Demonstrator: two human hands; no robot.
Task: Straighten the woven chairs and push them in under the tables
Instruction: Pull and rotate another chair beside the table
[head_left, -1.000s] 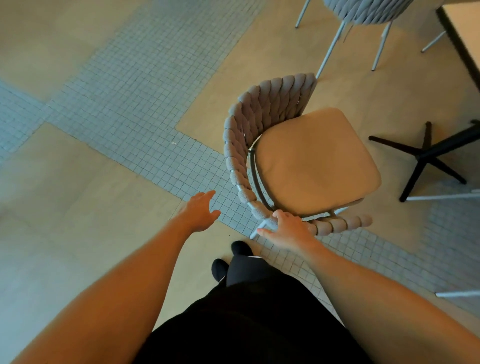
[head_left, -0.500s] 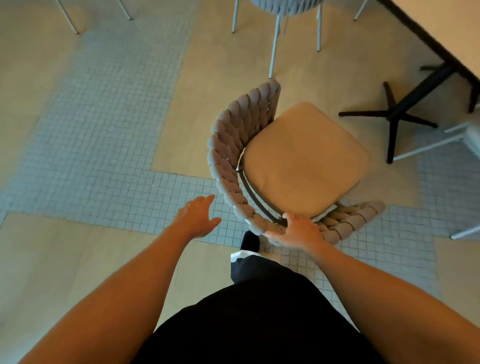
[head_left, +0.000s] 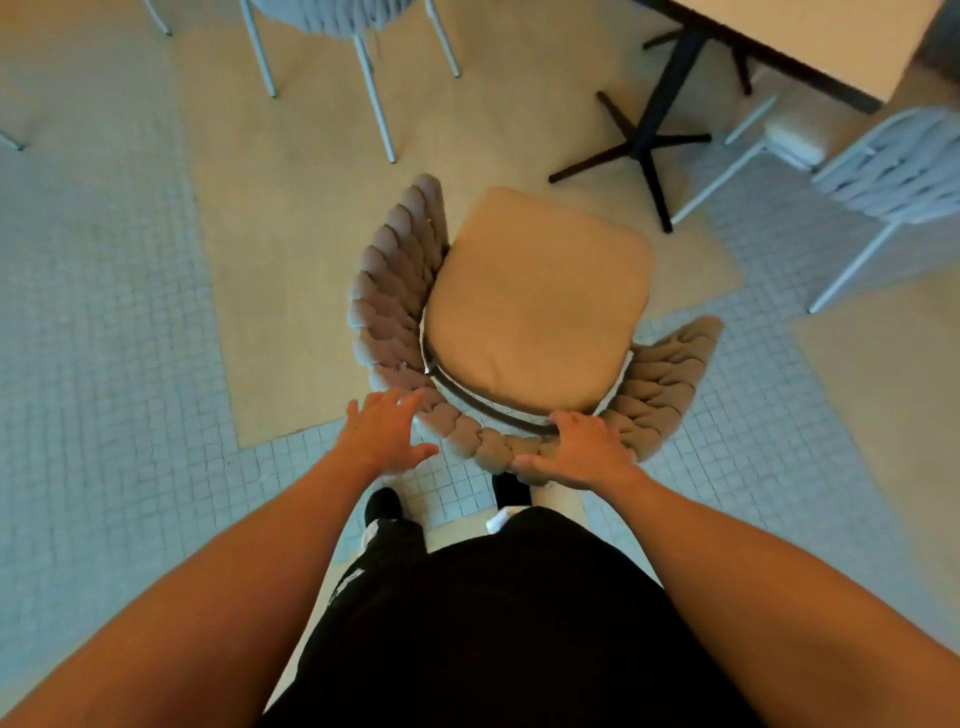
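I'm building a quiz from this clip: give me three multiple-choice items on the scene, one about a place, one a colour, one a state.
1. Where is the right hand?
A. on the table
B. on the woven chair back's rim
C. on the seat cushion

2. The seat cushion is:
A. tan
B. red
C. black

3. The left hand is:
A. fisted
B. carrying a cup
C. open, fingers spread

Answers:
1 B: it rests on the rear rim.
2 A: the cushion is plain tan.
3 C: its fingers are straight by the backrest.
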